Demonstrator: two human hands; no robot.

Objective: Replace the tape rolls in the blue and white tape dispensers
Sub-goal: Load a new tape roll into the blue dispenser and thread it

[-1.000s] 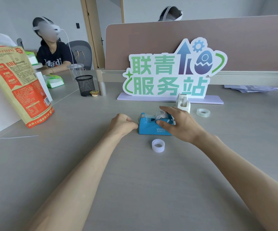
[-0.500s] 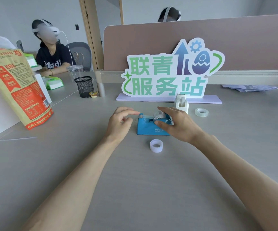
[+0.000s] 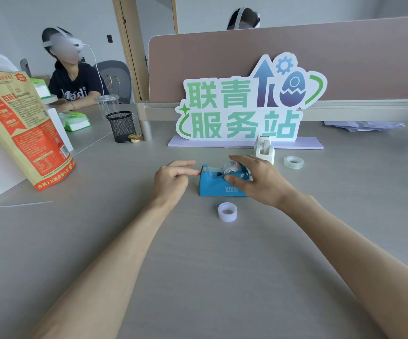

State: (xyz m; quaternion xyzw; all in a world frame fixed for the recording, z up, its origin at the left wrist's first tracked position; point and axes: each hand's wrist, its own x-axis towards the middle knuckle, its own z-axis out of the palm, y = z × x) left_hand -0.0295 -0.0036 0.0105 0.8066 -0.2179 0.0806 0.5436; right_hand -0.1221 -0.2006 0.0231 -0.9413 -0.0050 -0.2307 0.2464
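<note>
Two tape dispensers stand on the grey desk (image 3: 198,277): the blue dispenser (image 3: 219,184) at the centre, and the white dispenser (image 3: 263,149) just behind it at about 1 o'clock, in front of the base of the one cut-out sign (image 3: 249,101). Three rolls are in view. One clear roll (image 3: 232,167) sits in the blue dispenser's cradle, its tape running across to the cutter end at 9 o'clock. One white empty-looking core (image 3: 227,211) lies flat on the desk at 6 o'clock of the blue dispenser, apart from it. One clear tape roll (image 3: 293,162) lies flat at 3 o'clock of the white dispenser. The right hand (image 3: 261,179) rests on the blue dispenser, thumb and fingers closed around the seated roll. The left hand (image 3: 171,178) is at the cutter end, its fingers loosely spread and extended toward the tape's end; whether they pinch it cannot be told. At 10 o'clock stand one black mesh cup (image 3: 121,127) and one orange bag (image 3: 24,133).
</note>
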